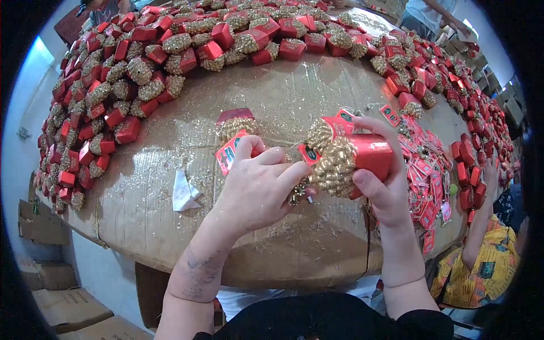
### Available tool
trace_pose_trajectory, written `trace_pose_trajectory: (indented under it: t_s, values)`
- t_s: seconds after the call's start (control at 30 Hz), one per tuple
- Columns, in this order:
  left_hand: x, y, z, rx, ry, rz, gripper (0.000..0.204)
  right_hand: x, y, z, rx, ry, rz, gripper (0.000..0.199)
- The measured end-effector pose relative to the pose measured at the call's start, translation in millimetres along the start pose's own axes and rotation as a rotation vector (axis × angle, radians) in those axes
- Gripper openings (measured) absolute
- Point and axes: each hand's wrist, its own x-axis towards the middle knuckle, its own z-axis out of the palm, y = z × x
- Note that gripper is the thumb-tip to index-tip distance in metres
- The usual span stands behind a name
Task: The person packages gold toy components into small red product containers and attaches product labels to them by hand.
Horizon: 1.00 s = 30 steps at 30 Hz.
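Observation:
My right hand (385,187) is closed around a red-and-gold ornament (374,154), a smooth red block-like base with a knobbly gold glittered body. A second red-and-gold ornament lies just behind it, partly hidden. My left hand (258,184) has its fingers bent together beside the gold body; what they pinch is hidden. A small red tag (309,154) with a dark green oval hangs on a thin string between my hands. Another red tag (228,154) touches my left fingers, in front of a third ornament (235,123) lying on the cardboard.
Similar red-and-gold ornaments (141,71) are heaped along the table's far and left edges. A pile of red tags (422,175) with strings lies right of my hands. A white scrap (184,191) and glitter lie on the cardboard tabletop (147,226). Another person's patterned sleeve (481,266) is at right.

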Motion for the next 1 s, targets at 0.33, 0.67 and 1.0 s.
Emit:
trace_pose_trajectory:
  t_s: [0.33,0.67,1.0]
  values:
    - [-1.8,-5.5,10.4,-0.169,0.147,0.039,0.027,-1.1,0.3,0.1,-0.051,-0.022,-0.030,0.056]
    - [-1.2,-0.7,6.0,-0.184,0.119,-0.005,0.027,-4.7,-1.3,3.4,-0.007,0.054,-0.020,0.054]
    - [-0.8,-0.8,4.2,-0.321,0.081,0.000,0.021,-8.0,-2.7,-2.1,-0.042,0.027,-0.112,0.057]
